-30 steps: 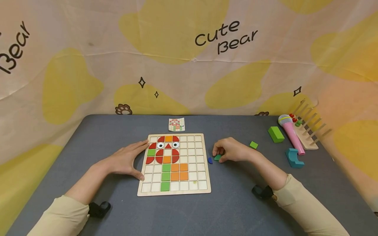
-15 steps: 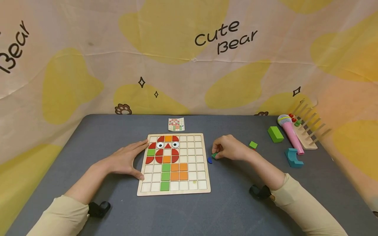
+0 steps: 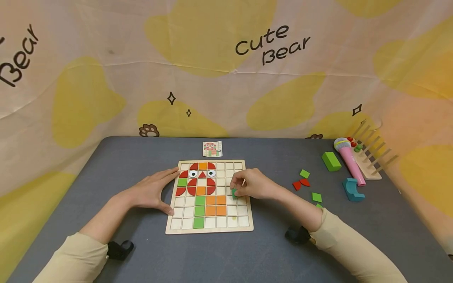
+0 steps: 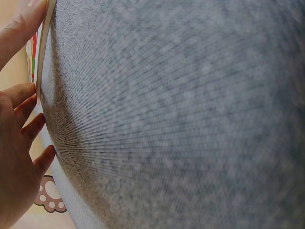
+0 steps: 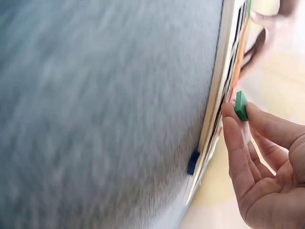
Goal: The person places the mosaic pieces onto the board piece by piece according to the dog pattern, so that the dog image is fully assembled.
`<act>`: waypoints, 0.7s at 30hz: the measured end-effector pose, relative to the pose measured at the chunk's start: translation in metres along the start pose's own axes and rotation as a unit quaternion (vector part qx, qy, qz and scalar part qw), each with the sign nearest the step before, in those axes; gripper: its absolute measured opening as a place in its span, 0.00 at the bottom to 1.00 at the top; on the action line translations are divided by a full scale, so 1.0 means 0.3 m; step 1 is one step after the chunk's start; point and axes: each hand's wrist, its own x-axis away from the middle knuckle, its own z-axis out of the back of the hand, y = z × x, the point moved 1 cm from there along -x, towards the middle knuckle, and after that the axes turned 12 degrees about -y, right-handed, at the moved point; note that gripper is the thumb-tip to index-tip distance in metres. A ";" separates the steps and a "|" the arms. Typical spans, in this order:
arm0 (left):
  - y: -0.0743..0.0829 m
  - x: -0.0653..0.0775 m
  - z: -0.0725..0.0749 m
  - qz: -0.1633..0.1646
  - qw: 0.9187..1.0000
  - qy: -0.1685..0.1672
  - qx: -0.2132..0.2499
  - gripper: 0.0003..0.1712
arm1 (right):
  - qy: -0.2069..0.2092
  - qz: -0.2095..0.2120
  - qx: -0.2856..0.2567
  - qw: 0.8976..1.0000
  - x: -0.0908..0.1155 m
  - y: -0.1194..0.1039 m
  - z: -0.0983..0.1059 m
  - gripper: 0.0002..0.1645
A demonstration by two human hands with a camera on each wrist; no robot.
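Observation:
A square wooden grid board (image 3: 221, 225) lies on the table, with red, orange and green tiles and two eye tiles forming a figure in its cells. My left hand (image 3: 148, 192) holds the board's left side, thumb near the front and fingers spread toward the back. My right hand (image 3: 255, 184) is over the board's right columns, pinching a dark green tile (image 5: 240, 106) between thumb and fingers. In the right wrist view, a small blue tile (image 5: 193, 162) lies beside the board's edge; my right hand hides it in the head view.
A small pattern card (image 3: 212, 149) lies behind the board. To the right are green tiles (image 3: 316, 197), red tiles (image 3: 297, 185), a green block (image 3: 331, 161), a teal arch block (image 3: 352, 190), a pink toy microphone (image 3: 351, 163) and a wooden peg rack (image 3: 368, 167).
My right hand has picked up the dark green tile from the table and carried it left over the board. Red and green tiles once behind the arm now show. The left hand stays put.

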 end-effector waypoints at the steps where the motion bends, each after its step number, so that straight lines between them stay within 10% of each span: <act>1: 0.001 0.000 0.000 0.000 1.000 0.000 0.000 0.75 | 0.001 0.000 0.002 1.000 -0.005 -0.006 -0.005 0.06; 21: -0.009 -0.007 -0.007 0.006 1.000 -0.001 -0.001 0.75 | 0.001 -0.027 -0.003 1.000 -0.038 -0.028 -0.055 0.05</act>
